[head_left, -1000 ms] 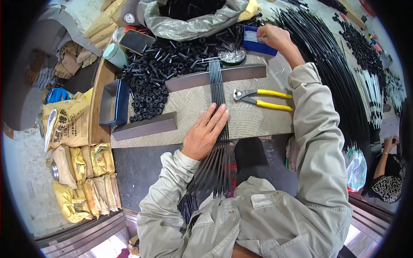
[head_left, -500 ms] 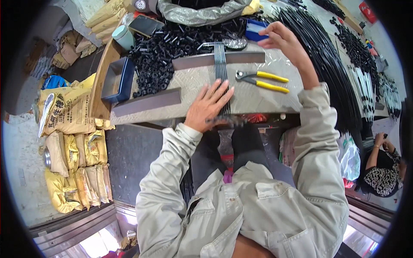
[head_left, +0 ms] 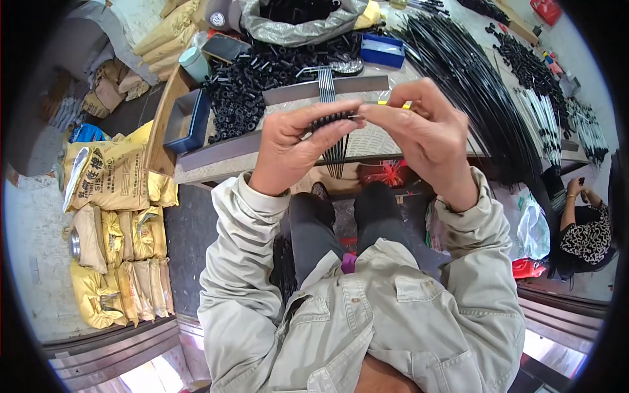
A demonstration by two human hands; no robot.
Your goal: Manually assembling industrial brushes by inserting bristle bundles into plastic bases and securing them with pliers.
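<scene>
My left hand [head_left: 291, 144] is closed, with a short row of small black ribbed pieces [head_left: 331, 120] between thumb and fingers. At the right end of that row, my right hand [head_left: 419, 128] pinches a thin, pin-like piece [head_left: 357, 117]; its exact kind is too small to tell. Both hands are raised above the table's near edge. Behind and below them, a flat band of slim dark rods [head_left: 326, 85] runs across a grey metal strip [head_left: 373, 84] and juts past the edge. Yellow-handled pliers [head_left: 383, 103] are mostly hidden behind my right hand.
Loose black tube pieces [head_left: 239, 88] cover the back left, beside an open blue bin [head_left: 185, 121]. A smaller blue box [head_left: 382, 52] stands at the back. Long black rods [head_left: 472, 92] lie to the right. Another person [head_left: 584, 226] sits at far right.
My right hand has come from beside the small blue box to meet the left. My left hand has lifted off the rods and raised the row of black pieces into clearer view.
</scene>
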